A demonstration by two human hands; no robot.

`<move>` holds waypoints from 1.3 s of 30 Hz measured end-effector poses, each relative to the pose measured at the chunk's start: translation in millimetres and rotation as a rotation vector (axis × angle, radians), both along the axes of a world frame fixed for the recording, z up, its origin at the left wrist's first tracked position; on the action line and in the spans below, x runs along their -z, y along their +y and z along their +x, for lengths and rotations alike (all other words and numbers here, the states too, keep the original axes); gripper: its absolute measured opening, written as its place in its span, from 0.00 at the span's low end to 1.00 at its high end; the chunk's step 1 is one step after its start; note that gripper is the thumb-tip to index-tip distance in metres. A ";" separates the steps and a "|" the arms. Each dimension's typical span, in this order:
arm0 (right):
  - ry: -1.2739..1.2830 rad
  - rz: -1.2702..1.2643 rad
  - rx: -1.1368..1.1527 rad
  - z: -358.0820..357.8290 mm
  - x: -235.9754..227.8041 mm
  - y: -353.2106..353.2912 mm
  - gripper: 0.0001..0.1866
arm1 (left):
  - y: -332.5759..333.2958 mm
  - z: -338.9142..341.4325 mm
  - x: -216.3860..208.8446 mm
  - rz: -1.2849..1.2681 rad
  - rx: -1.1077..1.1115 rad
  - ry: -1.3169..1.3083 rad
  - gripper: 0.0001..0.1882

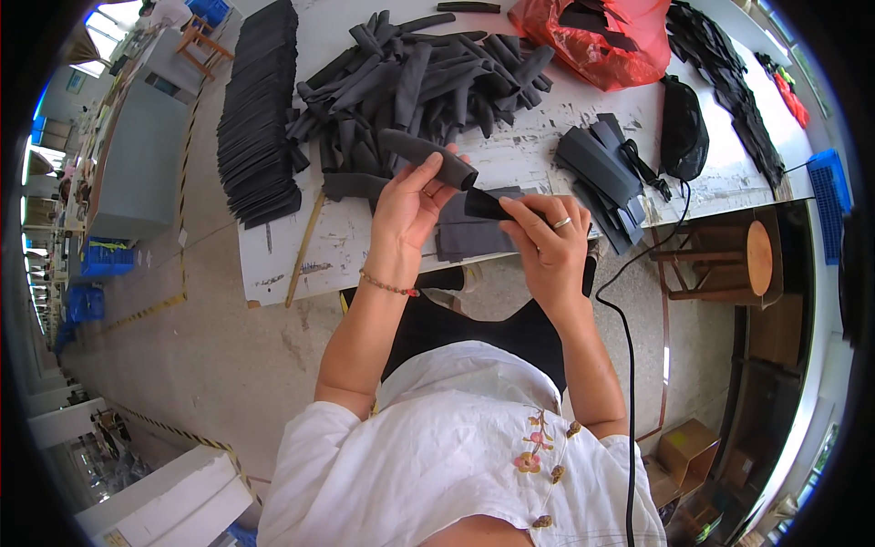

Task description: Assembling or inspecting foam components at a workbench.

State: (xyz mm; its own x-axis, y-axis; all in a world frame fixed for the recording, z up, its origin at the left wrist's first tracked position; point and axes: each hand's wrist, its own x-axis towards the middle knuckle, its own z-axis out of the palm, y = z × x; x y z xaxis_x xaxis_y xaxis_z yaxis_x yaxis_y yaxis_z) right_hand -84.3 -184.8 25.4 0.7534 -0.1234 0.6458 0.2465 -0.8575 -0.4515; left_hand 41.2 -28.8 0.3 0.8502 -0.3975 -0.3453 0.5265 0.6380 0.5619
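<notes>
In front of the pile [415,77], the left hand [416,193] grips a tube [427,155], thumb over it, its long axis slanting rightward, away from the pile, its end just beside the strip [483,204] pinched by the right hand [550,235]

Right hand [553,239] hides end of dark strip [483,204]. Red bag [592,64] is cropped at one o'clock, black cable [631,410] at five.

Left hand [407,208] holding dark tube [421,149] by near edge of white table [266,266]; right hand [553,244] pinching dark strip [483,204] just beside tube's mouth. Dark stack [259,118] lining left edge; yellowish stick [306,246] lying near front-left corner.
</notes>
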 end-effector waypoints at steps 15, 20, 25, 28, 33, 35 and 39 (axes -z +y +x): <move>-0.125 -0.260 0.067 10.9 -7.2 -5.7 0.18 | -7.9 -31.7 -24.3 0.078 0.007 -0.155 0.23; -0.068 -0.171 0.060 8.3 -3.8 14.2 0.27 | -13.8 -50.8 -35.2 0.153 -0.183 -0.363 0.27; -0.034 0.002 -0.013 8.8 8.2 43.5 0.29 | -17.1 -44.4 -19.9 -0.093 0.029 -0.407 0.16; -0.073 0.064 -0.053 13.1 17.3 49.2 0.27 | -22.2 -53.1 -15.9 -0.077 0.018 -0.397 0.10; 0.079 0.106 -0.114 5.4 15.0 40.7 0.20 | -5.8 -43.0 -22.9 -0.025 -0.040 -0.352 0.13; 0.096 0.083 -0.151 -1.5 23.1 34.0 0.20 | -6.2 -42.2 -31.6 0.043 -0.040 -0.398 0.16; 0.083 0.087 -0.265 14.9 25.1 33.2 0.19 | -17.2 -55.2 -17.8 0.022 -0.009 -0.366 0.15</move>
